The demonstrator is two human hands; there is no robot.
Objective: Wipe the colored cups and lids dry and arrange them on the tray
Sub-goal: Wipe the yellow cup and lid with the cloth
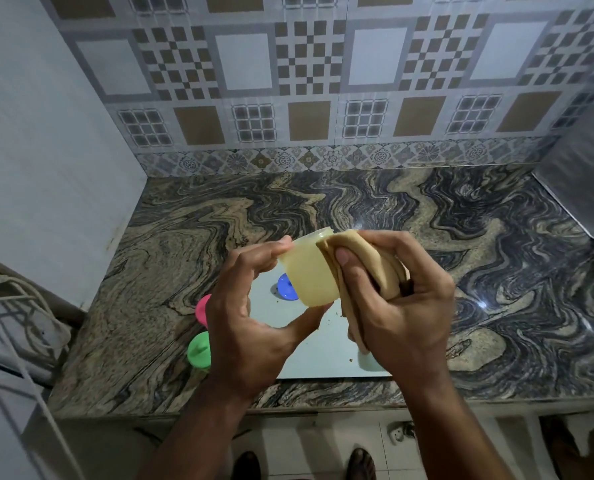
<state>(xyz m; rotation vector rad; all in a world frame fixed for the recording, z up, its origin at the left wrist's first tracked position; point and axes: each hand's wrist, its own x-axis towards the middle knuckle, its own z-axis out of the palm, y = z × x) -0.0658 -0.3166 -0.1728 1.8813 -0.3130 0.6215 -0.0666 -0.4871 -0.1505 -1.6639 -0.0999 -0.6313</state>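
The left hand [250, 327] holds a pale yellow translucent plastic cup [309, 271] above the table [462, 244], thumb and fingers curled round it. The right hand [403, 306] clamps a folded tan cloth [365, 268] against the cup's side. Both hands hide most of the flat white tray [326, 355], a blue lid [286, 287], a pink lid [202, 308] and a green lid [199, 348]. The table is swirled dark granite, backed by patterned wall tiles [306, 81].
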